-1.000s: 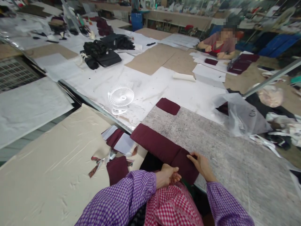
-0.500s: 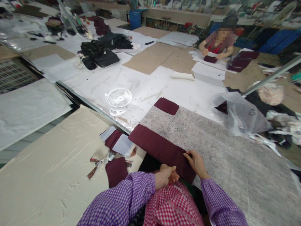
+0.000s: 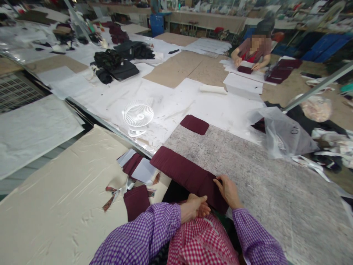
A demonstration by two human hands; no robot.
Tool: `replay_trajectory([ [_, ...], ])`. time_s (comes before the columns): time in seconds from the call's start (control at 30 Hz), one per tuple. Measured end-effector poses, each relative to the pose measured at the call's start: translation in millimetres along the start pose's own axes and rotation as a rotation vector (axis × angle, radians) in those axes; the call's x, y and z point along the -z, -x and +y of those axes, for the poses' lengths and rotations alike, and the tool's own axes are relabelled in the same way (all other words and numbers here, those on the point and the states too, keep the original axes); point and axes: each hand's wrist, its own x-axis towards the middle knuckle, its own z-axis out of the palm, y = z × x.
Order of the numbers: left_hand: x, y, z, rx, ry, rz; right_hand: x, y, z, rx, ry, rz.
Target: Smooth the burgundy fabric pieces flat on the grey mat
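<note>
A long row of overlapping maroon fabric pieces (image 3: 179,165) lies along the near edge of the grey patterned board. At its near right end my left hand (image 3: 194,207) is closed at the edge, thumb above and fingers curled below. My right hand (image 3: 228,190) has its bent fingertips pinched at the far edge of the same end piece. Part of this piece is hidden by my hands. To the left, a small stack of maroon pieces (image 3: 137,202) sits close to my left sleeve. A separate maroon piece (image 3: 194,124) lies farther up the board.
Maroon and pale grey pieces (image 3: 145,169) and patterned scraps (image 3: 110,198) lie on the cream cloth (image 3: 60,206). A white fan (image 3: 138,116) stands beyond. A clear plastic bag (image 3: 286,134) is at right. Across the table a co-worker (image 3: 252,55) handles maroon fabric. Dark bundles (image 3: 118,62) lie at far left.
My right hand has shifted very slightly left at the end piece, its fingers still at the edge. My left hand stays almost in place. The co-worker's hands have moved slightly over the maroon fabric.
</note>
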Motion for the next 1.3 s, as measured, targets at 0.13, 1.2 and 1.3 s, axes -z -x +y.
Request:
replay_trajectory([
  [0.13, 9.8, 12.0, -2.5, -0.142, -0.256, -0.07, 2.0, -1.2, -1.8, 0.05, 0.008, -0.017],
  [1.2, 52.0, -16.5, 34.1, -1.134, -1.3, 0.375, 13.5, -4.1, -7.3, 0.157, 0.036, -0.033],
  [1.3, 52.6, -18.2, 34.1, -1.133, -1.293, 0.373, 14.7, -5.5, -1.6, 0.159, 0.013, -0.087],
])
